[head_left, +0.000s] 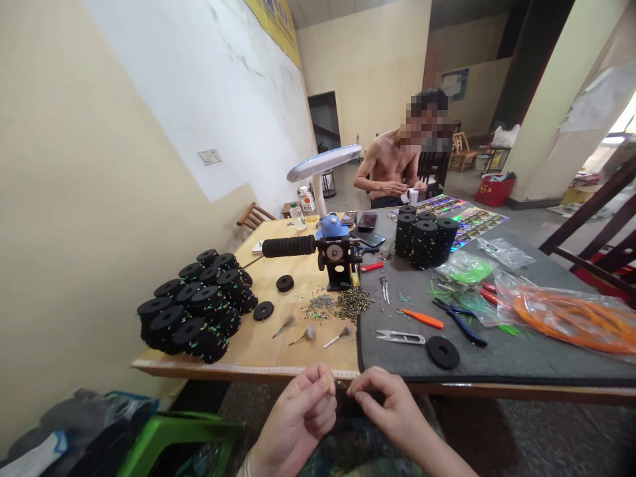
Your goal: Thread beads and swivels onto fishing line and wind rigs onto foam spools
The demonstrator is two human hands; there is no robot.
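Note:
Just off the table's front edge, my left hand (309,405) is closed, thumb pressed to the curled fingers. Close beside it, my right hand (390,405) pinches with thumb and forefinger. Something tiny and thin seems to lie between the fingertips, too small to name. Beyond them on the wood are brush-like bundles of fine strands (309,333), a heap of small brass-coloured pieces (352,303) and a pile of grey bits (320,305). To the right lie thread snips (400,337), a black foam ring (442,352) and an orange-handled tool (422,318).
Stacks of black foam spools (191,298) crowd the left; more foam spools (426,240) stand at back right. A clamped device with a foam roll (288,247) and a lamp (325,162) rise mid-table. Blue pliers (467,324) and bagged orange tubing (561,318) lie right. Opposite sits a person (390,162).

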